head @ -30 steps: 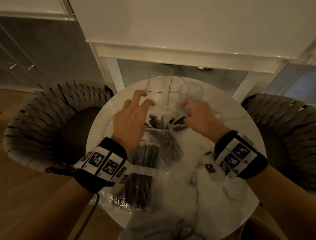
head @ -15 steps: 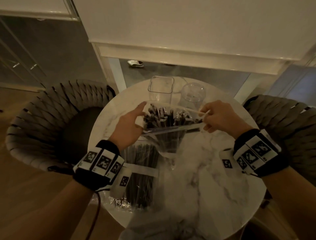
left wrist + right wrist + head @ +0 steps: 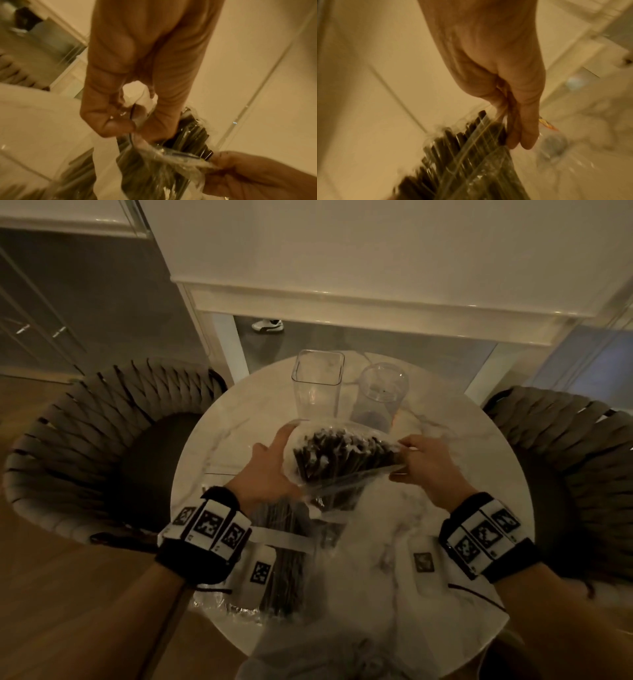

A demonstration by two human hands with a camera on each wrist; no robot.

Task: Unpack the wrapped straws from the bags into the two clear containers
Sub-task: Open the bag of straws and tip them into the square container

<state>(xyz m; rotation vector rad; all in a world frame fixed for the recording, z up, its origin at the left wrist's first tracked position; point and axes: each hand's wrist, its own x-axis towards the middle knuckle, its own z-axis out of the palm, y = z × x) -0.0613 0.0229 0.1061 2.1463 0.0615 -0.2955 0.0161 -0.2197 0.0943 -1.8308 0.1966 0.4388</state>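
Both hands hold a clear plastic bag [image 3: 339,460] full of dark wrapped straws above the round marble table [image 3: 445,474], its mouth facing the far side. My left hand [image 3: 270,467] pinches the bag's left edge [image 3: 137,121]. My right hand [image 3: 424,463] pinches the right edge [image 3: 506,121] between thumb and fingers. The dark straw ends [image 3: 453,142] show through the plastic. A square clear container [image 3: 317,385] and a round clear container [image 3: 382,392] stand upright behind the bag, with no straws in them. A second bag of straws [image 3: 284,563] lies flat near my left wrist.
Woven chairs flank the table, one on the left [image 3: 85,446] and one on the right [image 3: 575,460]. A white counter [image 3: 376,299] rises behind the table. A shoe [image 3: 268,325] sits on the floor beneath it. Crumpled clear plastic [image 3: 342,655] lies at the table's near edge.
A second ago both hands reached down onto the bag beside the containers. They have since lifted it off the table towards me and pulled its edges apart, left and right.
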